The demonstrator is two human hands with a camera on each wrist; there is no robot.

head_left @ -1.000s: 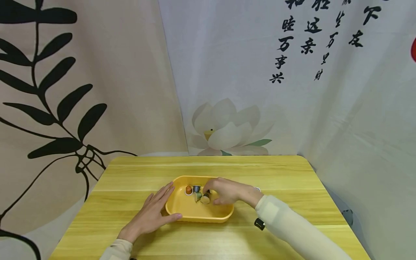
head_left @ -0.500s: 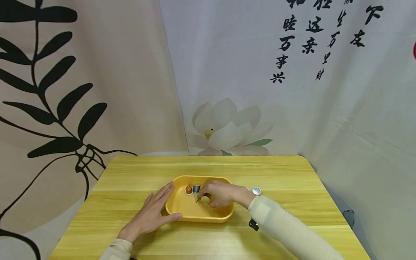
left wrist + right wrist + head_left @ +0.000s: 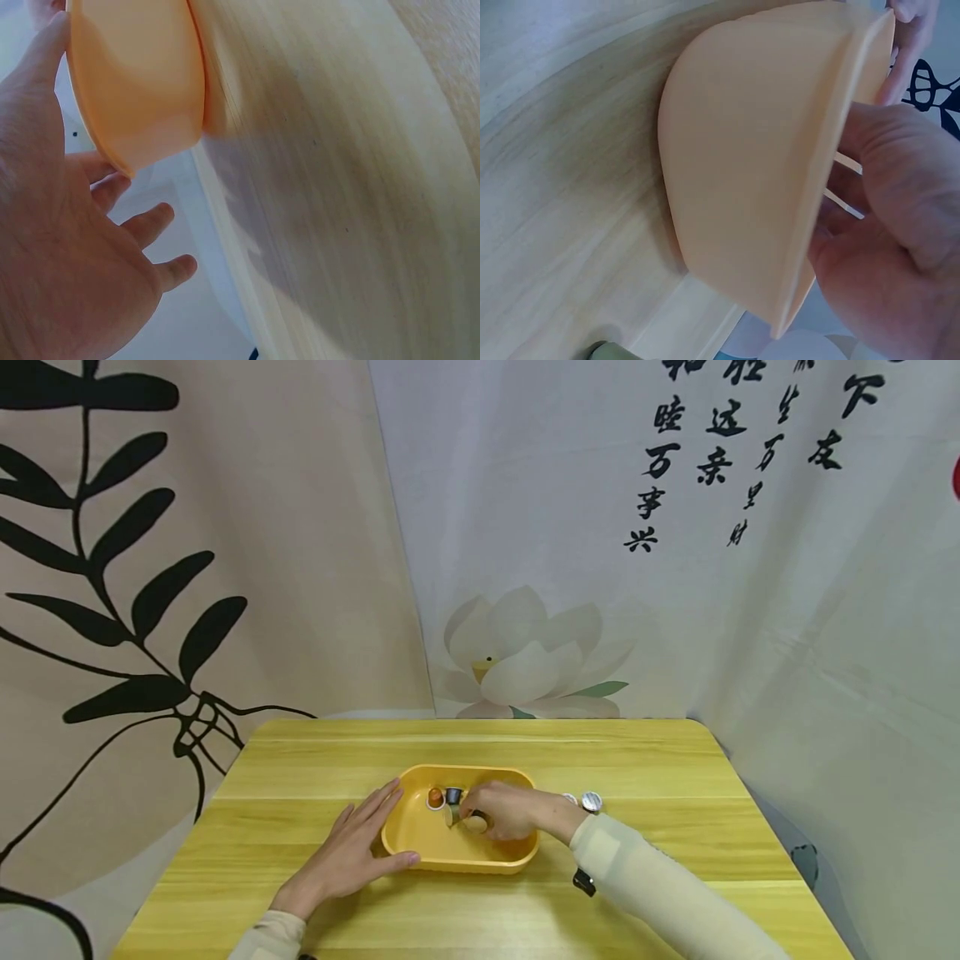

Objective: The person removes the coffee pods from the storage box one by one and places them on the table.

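A yellow tray (image 3: 420, 852) sits mid-table. Inside it lie an orange capsule (image 3: 435, 797), a grey capsule (image 3: 453, 795) and a tan capsule (image 3: 476, 824). My right hand (image 3: 501, 811) reaches into the tray with its fingers curled round the tan capsule. My left hand (image 3: 351, 853) lies flat on the table, fingers straight against the tray's left wall and thumb along its front rim. In the left wrist view the palm (image 3: 67, 255) is spread beside the tray (image 3: 142, 82). The right wrist view shows the tray's outer wall (image 3: 742, 165) and my right hand (image 3: 900, 232) over its rim; the capsules are hidden there.
Two silver capsules (image 3: 592, 801) (image 3: 571, 797) lie on the wooden table (image 3: 660, 777) just right of the tray, behind my right wrist. Printed cloth hangs behind and to both sides of the table. A small green object (image 3: 611, 350) shows at the right wrist view's bottom edge.
My right hand has slid a little left and deeper into the tray, closing over the tan capsule. Its wrist has uncovered the silver capsules on the table. The left hand has stayed put.
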